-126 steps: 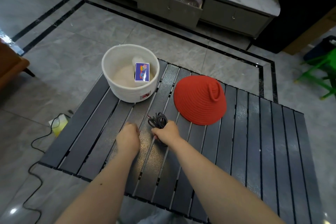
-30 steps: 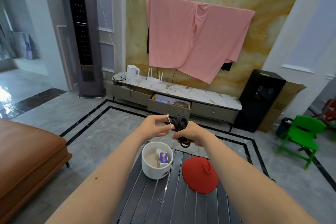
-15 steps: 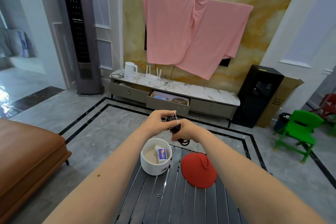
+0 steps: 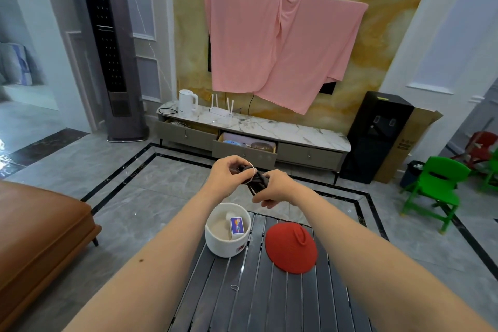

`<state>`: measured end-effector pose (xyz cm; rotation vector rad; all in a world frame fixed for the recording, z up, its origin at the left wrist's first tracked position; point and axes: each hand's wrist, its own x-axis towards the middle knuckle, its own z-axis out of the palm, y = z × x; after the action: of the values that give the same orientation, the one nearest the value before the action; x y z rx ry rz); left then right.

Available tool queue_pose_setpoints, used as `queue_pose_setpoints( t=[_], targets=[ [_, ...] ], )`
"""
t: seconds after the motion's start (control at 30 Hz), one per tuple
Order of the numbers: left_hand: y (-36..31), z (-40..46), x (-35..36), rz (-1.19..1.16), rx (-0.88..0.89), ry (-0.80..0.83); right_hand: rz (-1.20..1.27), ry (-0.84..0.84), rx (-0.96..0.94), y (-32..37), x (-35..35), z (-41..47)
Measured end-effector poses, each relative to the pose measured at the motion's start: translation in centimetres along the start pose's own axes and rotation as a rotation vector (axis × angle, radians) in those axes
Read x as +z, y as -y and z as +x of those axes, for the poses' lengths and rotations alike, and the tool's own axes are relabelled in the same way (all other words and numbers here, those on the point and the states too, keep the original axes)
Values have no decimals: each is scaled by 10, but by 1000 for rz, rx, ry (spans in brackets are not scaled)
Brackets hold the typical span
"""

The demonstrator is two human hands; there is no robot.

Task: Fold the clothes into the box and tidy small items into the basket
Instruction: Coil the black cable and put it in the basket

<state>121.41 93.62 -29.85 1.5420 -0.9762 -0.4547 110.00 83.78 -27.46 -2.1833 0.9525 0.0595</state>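
A coiled dark cable (image 4: 256, 179) hangs in the air above the table, held between both hands. My right hand (image 4: 275, 188) grips the coil. My left hand (image 4: 229, 174) pinches a thin pale band (image 4: 252, 170) looped round the cable. Below stands the white round basket (image 4: 215, 244) on the dark slatted table (image 4: 256, 299), with a small blue box (image 4: 237, 226) leaning inside it. To its right lies a red woven lid (image 4: 291, 248). A small clip (image 4: 234, 287) lies on the slats.
A brown leather sofa (image 4: 40, 229) stands at the left. A pink cloth (image 4: 275, 48) hangs on the far wall over a marble-topped cabinet (image 4: 256, 132) with an open drawer. A green plastic chair (image 4: 433, 188) and a black water dispenser (image 4: 374, 135) stand at the right.
Both hands lifted the cable off the table and the view rose with them. Over the last second the hands dropped slightly and the left hand keeps working the pale band round the coil.
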Motion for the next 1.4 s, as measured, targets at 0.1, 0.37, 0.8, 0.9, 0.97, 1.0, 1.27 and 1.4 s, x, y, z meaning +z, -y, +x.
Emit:
queue_pose_setpoints(
  t=[0.1,0.37,0.8,0.9,0.97,1.0,1.27,1.4],
  targets=[
    [-1,2,0,12,13,-3,-87,-47,-9,2,2,0],
    [-4,12,-3,23,-70,10,-147,-187,-34,9,8,7],
    [8,13,-3,-398,-502,60,-91,-234,22,2,28,17],
    [19,11,0,-385,-533,27,-86,-187,55,-4,35,21],
    [28,11,2,-388,-549,-18,-40,-188,72,-8,41,25],
    [33,10,3,-382,-557,-30,17,-182,84,-10,44,25],
    [86,19,17,-314,-695,-48,270,-82,153,-47,64,57],
    [122,32,25,-305,-795,-61,258,-30,187,-65,81,93]
  ],
)
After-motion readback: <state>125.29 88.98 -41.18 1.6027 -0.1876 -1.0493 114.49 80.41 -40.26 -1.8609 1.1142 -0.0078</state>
